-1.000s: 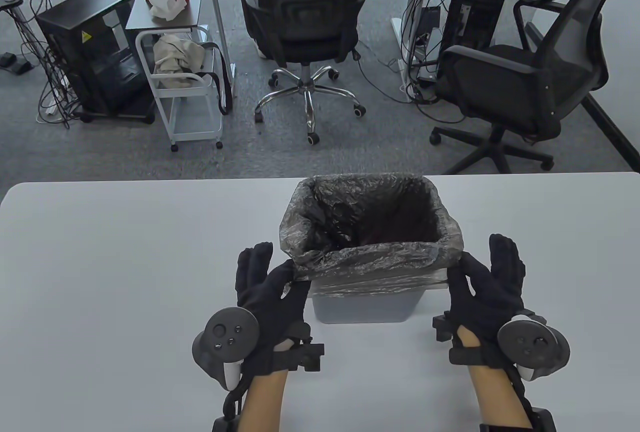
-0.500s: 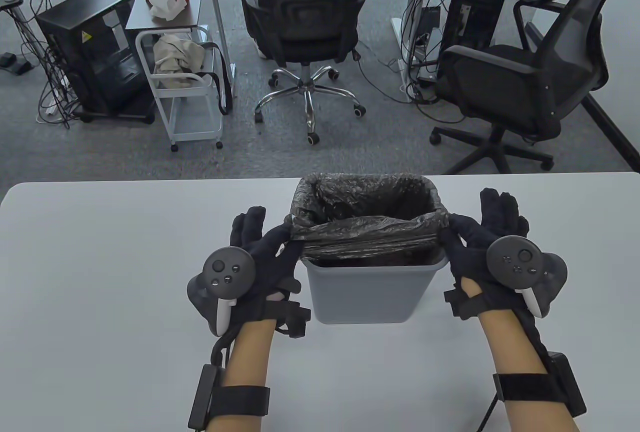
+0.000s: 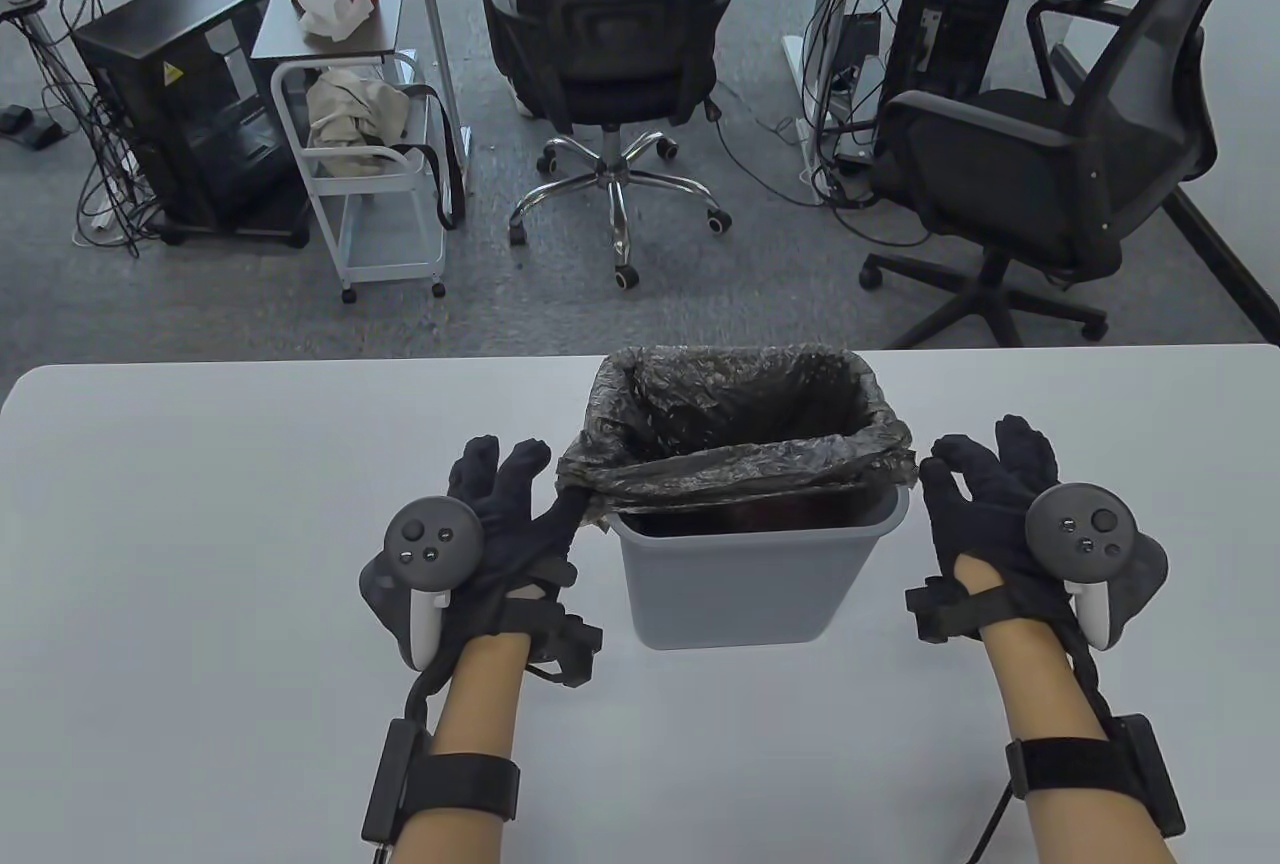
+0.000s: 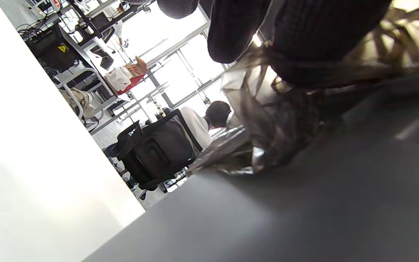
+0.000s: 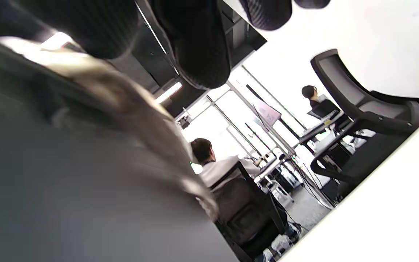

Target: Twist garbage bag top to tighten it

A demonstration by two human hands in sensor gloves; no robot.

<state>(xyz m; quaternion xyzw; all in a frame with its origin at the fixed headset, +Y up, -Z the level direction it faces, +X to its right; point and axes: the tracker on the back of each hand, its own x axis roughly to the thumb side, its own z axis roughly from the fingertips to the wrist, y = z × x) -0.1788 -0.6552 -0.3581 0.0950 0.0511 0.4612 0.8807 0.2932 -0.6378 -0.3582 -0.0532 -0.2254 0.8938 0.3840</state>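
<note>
The bag (image 3: 740, 464) lines the bin (image 3: 745, 584) mid-tabletop, its near edge lifted off the rim. Left hand (image 3: 520, 529) pinches the bag's left corner; right hand (image 3: 985, 514) hovers right of the bin, fingers spread, holding nothing. The film looks thin, light and slippery: best gathered at the loose top.

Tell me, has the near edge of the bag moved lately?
Yes. The garbage bag edge has come off the near rim of the bin, toward the far side.
</note>
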